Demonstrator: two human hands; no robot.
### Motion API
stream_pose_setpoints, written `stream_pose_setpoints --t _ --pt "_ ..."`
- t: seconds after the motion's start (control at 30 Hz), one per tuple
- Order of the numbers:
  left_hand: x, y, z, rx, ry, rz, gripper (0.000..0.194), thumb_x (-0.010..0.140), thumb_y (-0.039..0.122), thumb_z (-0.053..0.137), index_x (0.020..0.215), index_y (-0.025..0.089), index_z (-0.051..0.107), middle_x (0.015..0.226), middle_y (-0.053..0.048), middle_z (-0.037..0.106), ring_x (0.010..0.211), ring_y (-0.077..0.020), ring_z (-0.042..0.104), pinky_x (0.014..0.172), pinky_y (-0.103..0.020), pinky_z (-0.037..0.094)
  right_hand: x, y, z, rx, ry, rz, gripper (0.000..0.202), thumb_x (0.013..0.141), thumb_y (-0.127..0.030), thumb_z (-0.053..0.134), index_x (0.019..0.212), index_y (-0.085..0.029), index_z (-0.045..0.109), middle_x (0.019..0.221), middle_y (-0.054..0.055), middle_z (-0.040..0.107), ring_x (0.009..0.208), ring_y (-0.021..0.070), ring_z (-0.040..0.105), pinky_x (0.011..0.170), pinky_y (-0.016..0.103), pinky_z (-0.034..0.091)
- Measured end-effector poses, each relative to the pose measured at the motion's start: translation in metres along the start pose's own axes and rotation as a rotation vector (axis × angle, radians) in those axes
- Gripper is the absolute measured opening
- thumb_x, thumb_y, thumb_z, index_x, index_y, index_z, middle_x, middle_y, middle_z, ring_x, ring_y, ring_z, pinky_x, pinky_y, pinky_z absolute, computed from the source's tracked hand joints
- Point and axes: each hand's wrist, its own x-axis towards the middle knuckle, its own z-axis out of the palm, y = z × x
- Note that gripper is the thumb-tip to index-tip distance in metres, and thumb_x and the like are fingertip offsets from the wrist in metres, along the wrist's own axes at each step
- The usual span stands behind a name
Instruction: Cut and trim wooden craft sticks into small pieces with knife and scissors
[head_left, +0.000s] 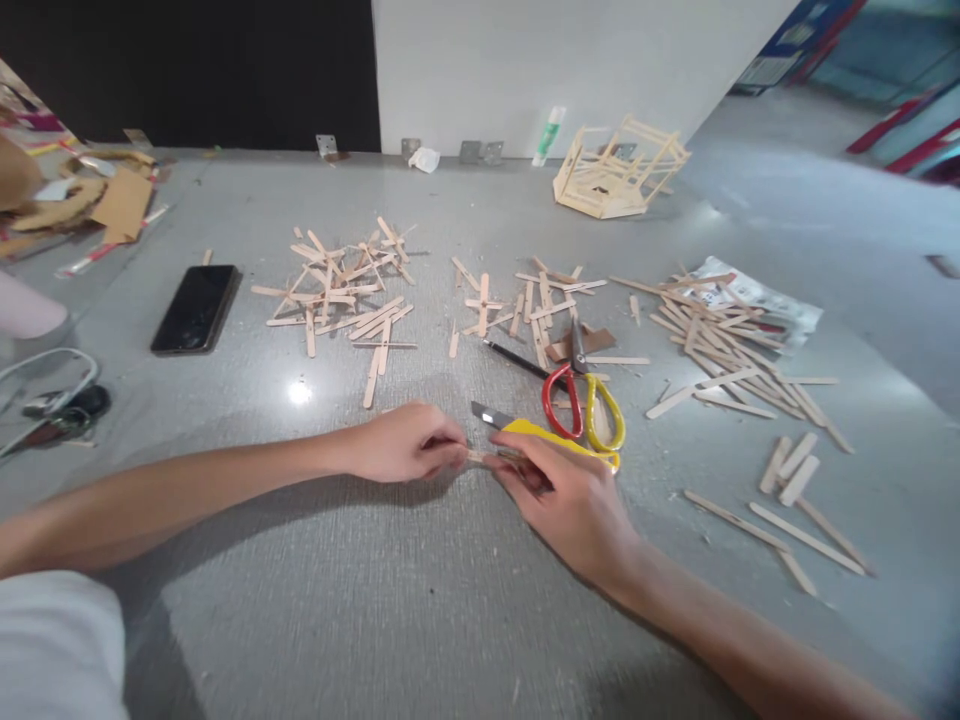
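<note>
Between my two hands is a short piece of wooden craft stick [476, 456], mostly hidden by the fingers. My left hand [411, 443] pinches its left end, just above the grey table. At the other end, the fingers of my right hand [566, 488] close on the same piece. Right behind the right hand lies a yellow utility knife [551, 432] with its blade out, pointing left. Scissors [581, 400] with one red and one yellow handle rest beyond the knife, and a black pen [517, 360] lies beside them.
Loose craft sticks [337, 285] lie scattered at mid-left, with a larger pile [720, 335] on the right by a plastic packet [780, 300]. A stick-built frame [619, 175] and a glue tube [550, 135] stand at the back. A phone [196, 310] lies left, near a white cable [75, 355].
</note>
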Motion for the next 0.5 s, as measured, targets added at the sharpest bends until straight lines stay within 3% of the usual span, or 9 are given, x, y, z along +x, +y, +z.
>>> stream_pose_setpoints --t 0.13,0.23,0.5 --pt "0.001 0.0 0.001 -0.014 -0.011 0.017 0.029 0.097 0.021 0.046 0.073 0.014 0.062 0.056 0.003 0.055 0.047 -0.0066 0.043 0.05 -0.018 0.033 0.005 -0.007 -0.004 0.206 -0.174 0.207 0.02 0.092 -0.033 0.064 0.083 -0.017 0.072 0.06 -0.002 0.061 0.049 0.0093 0.045 0.048 0.022 0.041" --pt "0.0 0.001 0.001 -0.104 -0.035 -0.034 0.033 0.099 0.028 0.045 0.073 0.014 0.059 0.055 0.004 0.052 0.044 -0.0061 0.045 0.049 -0.018 0.034 0.007 -0.01 -0.007 0.278 -0.212 0.3 0.024 0.091 -0.034 0.063 0.076 -0.016 0.07 0.057 -0.003 0.054 0.049 0.0094 0.041 0.046 0.023 0.034" --pt "-0.001 0.001 0.001 -0.222 -0.02 -0.062 0.042 0.101 0.044 0.046 0.074 0.014 0.058 0.052 0.005 0.05 0.041 -0.0059 0.046 0.049 -0.018 0.036 0.012 -0.019 -0.01 0.393 -0.296 0.397 0.029 0.089 -0.034 0.061 0.065 -0.017 0.06 0.056 -0.006 0.039 0.052 0.0091 0.034 0.047 0.024 0.028"
